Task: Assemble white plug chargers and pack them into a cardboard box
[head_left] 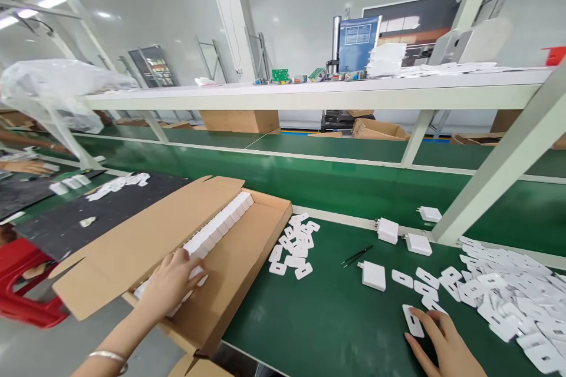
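My left hand [170, 284] reaches into an open cardboard box [252, 250], its fingers closed round a white adapter block [196, 274]. A row of white adapter blocks [219, 224] runs along the box's left side. On the green table, my right hand [446, 341] has thumb and forefinger at the edges of a white slotted plate [413, 321]. Close by lie several more slotted plates [427, 278] and a white plug adapter [374, 275]. Black tweezers [356, 255] rest left of that adapter.
A large heap of plates [508, 294] spreads at the right, with a smaller pile [295, 244] beside the box. Further adapters [388, 230] stand near a slanting white post [495, 159]. A shelf [309, 94] spans overhead. Another person's hand [26, 166] shows far left, above a red stool [26, 283].
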`<state>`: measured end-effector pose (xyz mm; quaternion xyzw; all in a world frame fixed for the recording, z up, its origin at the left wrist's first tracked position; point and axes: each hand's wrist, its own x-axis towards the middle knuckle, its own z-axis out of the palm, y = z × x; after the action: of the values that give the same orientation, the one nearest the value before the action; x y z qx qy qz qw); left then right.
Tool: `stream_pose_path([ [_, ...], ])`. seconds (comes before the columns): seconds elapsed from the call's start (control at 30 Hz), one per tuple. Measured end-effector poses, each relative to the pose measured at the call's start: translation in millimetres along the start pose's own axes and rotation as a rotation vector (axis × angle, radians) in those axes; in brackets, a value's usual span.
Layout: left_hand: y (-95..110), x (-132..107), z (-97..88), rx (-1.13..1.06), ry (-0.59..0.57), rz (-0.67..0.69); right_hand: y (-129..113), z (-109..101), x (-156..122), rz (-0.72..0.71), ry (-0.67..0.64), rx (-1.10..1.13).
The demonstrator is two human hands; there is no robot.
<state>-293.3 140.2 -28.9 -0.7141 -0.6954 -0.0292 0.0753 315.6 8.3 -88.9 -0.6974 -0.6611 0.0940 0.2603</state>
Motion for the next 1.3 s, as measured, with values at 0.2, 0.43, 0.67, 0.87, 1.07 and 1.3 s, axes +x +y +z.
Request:
stream_pose_path([
  [0.2, -26, -4, 14.5, -0.047, 0.003, -0.011, -22, -10, 3, 0.046, 0.039, -0.025],
  [0.43, 81, -28, -40.5, 0.062, 0.38, 0.012, -31, 7, 1, -0.025, 0.22, -0.192],
  [0.67, 321, -38, -52.8, -0.504, 0.171, 0.484, -20, 15, -5, 0.086, 0.301, -0.08],
  [0.87, 404, 8, -26.9, -0.549, -0.212, 0.606, -28, 7, -5, 0.082, 0.271, -0.006],
  [1.07, 379, 20, -19.2, -0.841, -0.279, 0.649, -37, -3, -5, 0.106, 0.237, 0.074],
  [1.3, 318, -18, -43.6, -2.105, -0.661, 0.464, -50, -16, -2, 0.1, 0.309, 0.371],
])
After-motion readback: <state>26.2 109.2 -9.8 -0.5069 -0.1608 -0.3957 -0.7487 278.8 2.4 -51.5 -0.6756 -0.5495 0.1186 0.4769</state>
